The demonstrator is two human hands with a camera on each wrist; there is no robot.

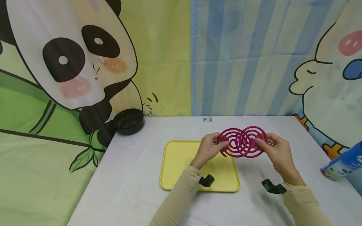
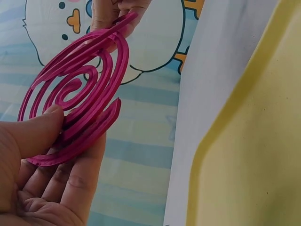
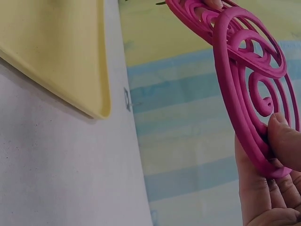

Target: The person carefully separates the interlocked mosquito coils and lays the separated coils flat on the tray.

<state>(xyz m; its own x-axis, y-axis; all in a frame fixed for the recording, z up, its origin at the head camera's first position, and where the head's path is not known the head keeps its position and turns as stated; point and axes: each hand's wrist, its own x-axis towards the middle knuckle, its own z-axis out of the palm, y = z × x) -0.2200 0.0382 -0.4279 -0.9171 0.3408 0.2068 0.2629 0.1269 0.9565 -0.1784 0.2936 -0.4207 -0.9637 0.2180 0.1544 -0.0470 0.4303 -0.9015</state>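
Note:
Two magenta mosquito coils are held up in the air, partly overlapping in the middle with their rings crossing. In the head view my left hand (image 1: 207,148) pinches the outer side of the left coil (image 1: 232,129), thumb in front and fingers behind. My right hand (image 1: 280,152) grips the right coil (image 1: 254,127) the same way at its right side. The left wrist view shows the left coil (image 2: 123,59) between thumb and fingers, its free outer end sticking out. In the right wrist view the right coil (image 3: 227,92) stands tilted, its curled centre visible near the thumb.
A yellow tray (image 1: 181,166) lies on the white table (image 1: 135,175), below and behind my left hand. Toward the back left sits a round black slotted holder (image 1: 129,121). At the right edge a blue can (image 1: 343,161) is partly in view. Printed curtains (image 1: 226,62) stand behind the table.

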